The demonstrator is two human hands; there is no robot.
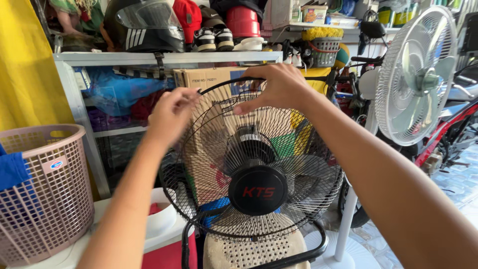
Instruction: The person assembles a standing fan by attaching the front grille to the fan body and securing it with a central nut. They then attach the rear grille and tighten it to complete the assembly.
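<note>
Gripping the black fan's grille point(259, 164) rim, both hands' fingers point(172, 112) pinch it, a cardboard box point(209, 79) behind.

Head view: worn on the head, faces forward and slightly down.
Nearness: close to the black fan point(254, 164), forearms reaching in from below.

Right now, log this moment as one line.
left hand: on black fan grille rim | right hand: gripping rim top | white fan: right
</note>
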